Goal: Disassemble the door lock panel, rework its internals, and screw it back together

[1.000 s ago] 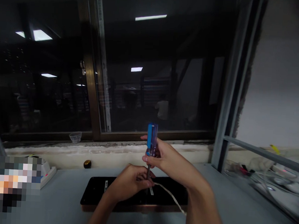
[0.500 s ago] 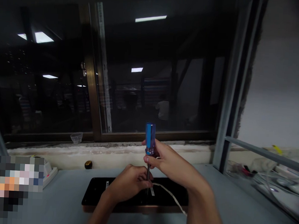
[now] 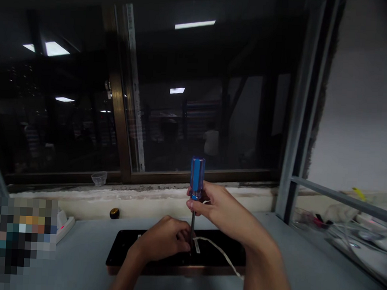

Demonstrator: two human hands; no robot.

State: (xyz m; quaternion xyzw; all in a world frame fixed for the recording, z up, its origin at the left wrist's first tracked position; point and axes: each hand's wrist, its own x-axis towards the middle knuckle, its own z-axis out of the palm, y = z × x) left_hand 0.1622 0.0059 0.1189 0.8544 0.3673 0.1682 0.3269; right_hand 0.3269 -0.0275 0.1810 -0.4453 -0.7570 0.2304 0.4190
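Note:
My right hand (image 3: 210,202) is closed around the lower handle of a screwdriver (image 3: 197,177) with a clear blue handle. Its metal shaft points straight down to a long black panel (image 3: 220,246) with a copper-coloured edge, lying on the table. Beside the shaft, low over the panel, my left hand (image 3: 167,236) has its fingers curled and thumb drawn in; whatever they pinch is hidden. A pale cable (image 3: 218,249) runs from near the screwdriver tip across the panel, passing behind my right forearm. Close to the tip sits a small white label (image 3: 197,245).
A black and gold cap-like piece (image 3: 114,213) stands at the table's back edge. On the window ledge is a clear plastic cup (image 3: 99,178). A white power strip (image 3: 65,227) lies at left, partly blurred out. Metal shelf posts (image 3: 292,180) and tangled cables (image 3: 354,233) are at right.
The screwdriver handle has turned and shifted slightly right, with my right hand. My left thumb and fingers have moved off the front of the shaft, a little left and down.

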